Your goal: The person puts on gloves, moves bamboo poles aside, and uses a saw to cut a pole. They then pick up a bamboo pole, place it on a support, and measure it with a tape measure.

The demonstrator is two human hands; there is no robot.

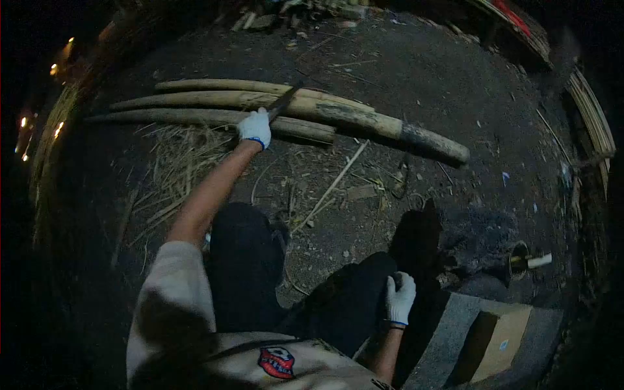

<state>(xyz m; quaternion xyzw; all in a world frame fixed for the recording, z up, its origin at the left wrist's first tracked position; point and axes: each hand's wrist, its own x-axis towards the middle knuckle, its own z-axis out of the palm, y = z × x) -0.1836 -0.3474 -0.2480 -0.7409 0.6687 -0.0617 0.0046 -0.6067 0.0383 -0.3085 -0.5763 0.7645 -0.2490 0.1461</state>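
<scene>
Clasping what appears to be a dark-bladed knife (286,102), the gloved left hand (254,127) lies over bamboo poles (195,99); the gloved right hand (400,298) rests against the knee (378,265), its grip indeterminable.

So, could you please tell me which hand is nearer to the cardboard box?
Right. The right hand rests by the right knee, just left of the cardboard box; the left hand is farther off, at the bamboo poles.

The left hand (255,129) conceals the handle of the blade (285,103). The label (504,344) on the box (512,320) is too small to read. The lower edge crops the shirt (185,276).
</scene>
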